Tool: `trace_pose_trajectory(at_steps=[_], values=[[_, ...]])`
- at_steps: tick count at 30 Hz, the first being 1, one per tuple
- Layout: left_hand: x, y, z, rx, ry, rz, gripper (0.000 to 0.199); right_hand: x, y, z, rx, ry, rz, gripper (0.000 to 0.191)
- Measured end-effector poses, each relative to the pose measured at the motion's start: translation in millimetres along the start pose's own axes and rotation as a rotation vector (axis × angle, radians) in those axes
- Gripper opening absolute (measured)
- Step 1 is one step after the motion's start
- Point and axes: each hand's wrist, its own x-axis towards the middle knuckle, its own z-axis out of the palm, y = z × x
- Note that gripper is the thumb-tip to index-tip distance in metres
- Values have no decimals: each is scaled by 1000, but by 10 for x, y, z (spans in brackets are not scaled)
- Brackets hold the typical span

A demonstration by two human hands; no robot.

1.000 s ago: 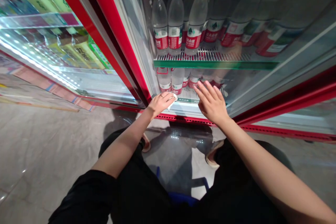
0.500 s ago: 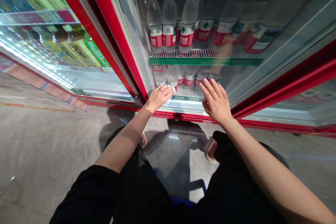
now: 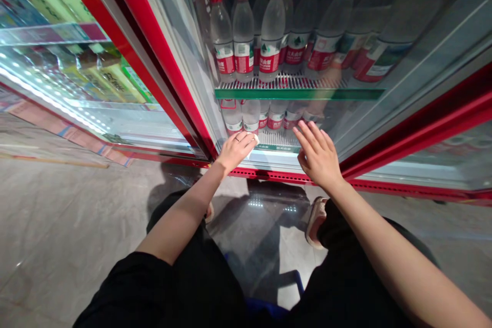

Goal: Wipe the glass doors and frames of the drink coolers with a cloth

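Observation:
My left hand [image 3: 237, 150], with a ring on one finger, presses a small white wad [image 3: 255, 139] against the lower part of the glass door [image 3: 330, 136]. The wad looks like tissue or cloth; most of it is hidden under my fingers. To the right, my right hand [image 3: 318, 156] is open, fingers stretched out, at the same glass door and holding nothing. Through the pane I see water bottles [image 3: 272, 36] with red caps and red-and-white labels, standing on two shelf levels.
Red door frames [image 3: 169, 54] run along both sides of the glass. A second cooler on the left holds bottled drinks [image 3: 111, 72]. Below lie the grey tiled floor [image 3: 77, 220] and part of a blue stool [image 3: 298, 282] between my legs.
My left hand has slid slightly down and right with the white wad, seen against the bottles. My right hand stays open in about the same place, and the view has tilted a little.

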Motion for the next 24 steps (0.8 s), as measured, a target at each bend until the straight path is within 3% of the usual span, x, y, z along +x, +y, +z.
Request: trace_pose_trajectory(at_steps=[3, 7, 9, 11, 14, 17, 20, 24], values=[[34, 23, -63, -33, 46, -25, 30, 15, -20, 3, 1, 10, -18, 98], [46, -21, -233, -49, 195, -244, 33, 30, -21, 31, -1, 8, -22, 99], [37, -4, -230, -64, 221, -302, 33, 31, -17, 48, 1, -1, -20, 100], [36, 57, -152, -59, 210, -264, 33, 30, -18, 58, 1, -2, -20, 100], [82, 169, -1, 17, 174, -71, 27, 30, -33, 45, -7, 1, -25, 99], [182, 210, 31, 53, 126, 81, 25, 41, -41, 13, -25, -1, -16, 98], [264, 174, -56, 14, 112, 9, 30, 58, -25, -7, -31, 17, -3, 98], [285, 187, -95, 27, 184, -131, 31, 59, 12, -10, -31, 38, 1, 98]])
